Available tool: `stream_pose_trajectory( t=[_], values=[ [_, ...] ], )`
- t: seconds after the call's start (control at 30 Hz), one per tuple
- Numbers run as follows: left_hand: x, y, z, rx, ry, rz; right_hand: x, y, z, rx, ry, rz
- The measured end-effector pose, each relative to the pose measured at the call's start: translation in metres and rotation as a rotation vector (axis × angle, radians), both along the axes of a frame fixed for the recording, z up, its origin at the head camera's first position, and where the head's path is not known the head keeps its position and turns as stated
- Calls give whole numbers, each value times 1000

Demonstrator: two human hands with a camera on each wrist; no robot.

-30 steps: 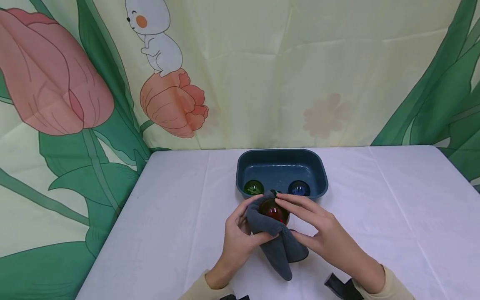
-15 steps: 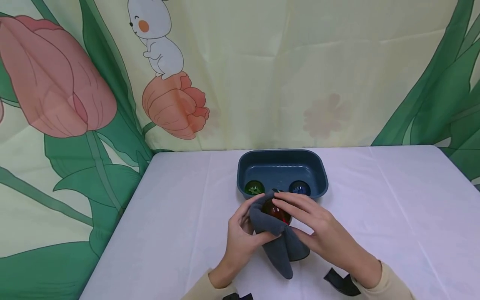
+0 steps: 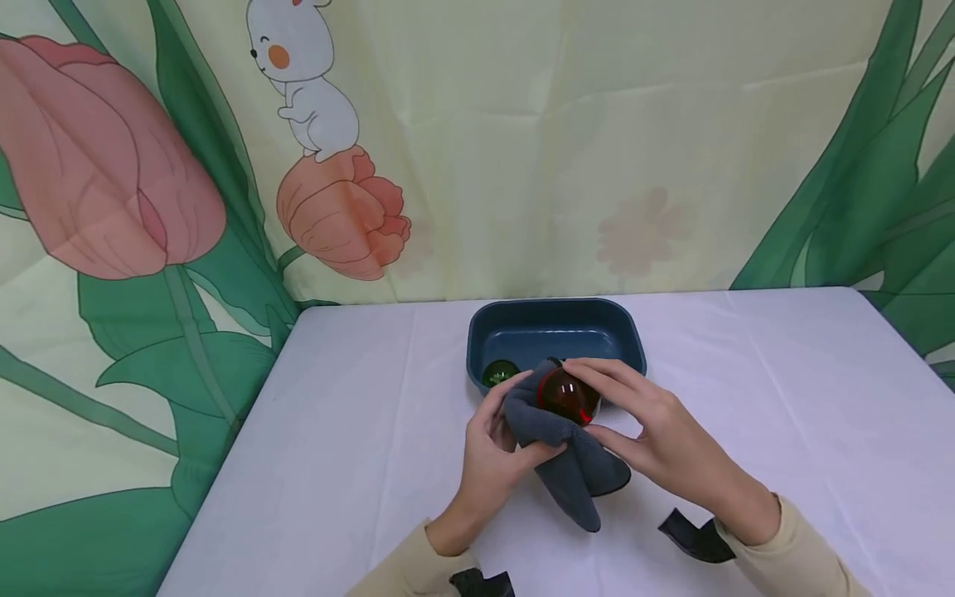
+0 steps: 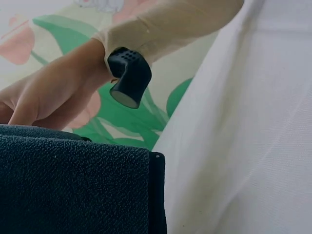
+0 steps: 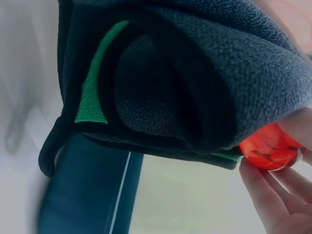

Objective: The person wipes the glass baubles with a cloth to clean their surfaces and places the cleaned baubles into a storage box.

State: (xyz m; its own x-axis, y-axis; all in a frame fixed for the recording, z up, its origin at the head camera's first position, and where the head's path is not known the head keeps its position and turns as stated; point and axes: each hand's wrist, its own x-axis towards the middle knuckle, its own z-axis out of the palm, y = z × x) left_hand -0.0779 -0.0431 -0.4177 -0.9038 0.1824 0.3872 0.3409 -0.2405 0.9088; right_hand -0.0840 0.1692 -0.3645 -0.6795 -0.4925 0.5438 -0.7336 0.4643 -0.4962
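A see-through red ball (image 3: 570, 398) sits partly wrapped in a dark grey cloth (image 3: 550, 439) just above the front of the blue basin in the head view. My left hand (image 3: 496, 460) grips the cloth from the left, thumb in front and fingers behind. From the right, my right hand (image 3: 656, 427) holds the ball, fingertips on its top and thumb low at its side. The cloth's loose ends hang down below. In the right wrist view, fingers (image 5: 265, 195) touch the red ball (image 5: 270, 146) beside the cloth (image 5: 204, 73), whose underside shows green.
The blue basin (image 3: 477, 323) stands at the back of the white-covered table (image 3: 358, 431). A green ball (image 3: 498, 373) lies inside, at its front left. Behind the table hangs a printed curtain (image 3: 477, 166). Black straps (image 3: 697, 537) hang by both wrists.
Both hands, with the cloth and ball, have moved up and to the right. More of the red ball shows outside the cloth. The blue ball in the basin is now hidden.
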Motion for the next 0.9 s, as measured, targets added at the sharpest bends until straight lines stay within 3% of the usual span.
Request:
stream_pose_trajectory(
  t=[0.27,0.53,0.73,0.9],
  values=[
    [-8,3,-2,4,-23,41,-13,4,6,7,26,-48],
    [-9,0,-17,-4,-65,29,-29,8,2,-15,28,-88],
    [-6,-8,-22,-42,-10,-24,-37,9,-8,-1,6,-90],
    [-2,-20,-27,-91,18,-22,-45,8,-18,21,-26,-89]
  ],
)
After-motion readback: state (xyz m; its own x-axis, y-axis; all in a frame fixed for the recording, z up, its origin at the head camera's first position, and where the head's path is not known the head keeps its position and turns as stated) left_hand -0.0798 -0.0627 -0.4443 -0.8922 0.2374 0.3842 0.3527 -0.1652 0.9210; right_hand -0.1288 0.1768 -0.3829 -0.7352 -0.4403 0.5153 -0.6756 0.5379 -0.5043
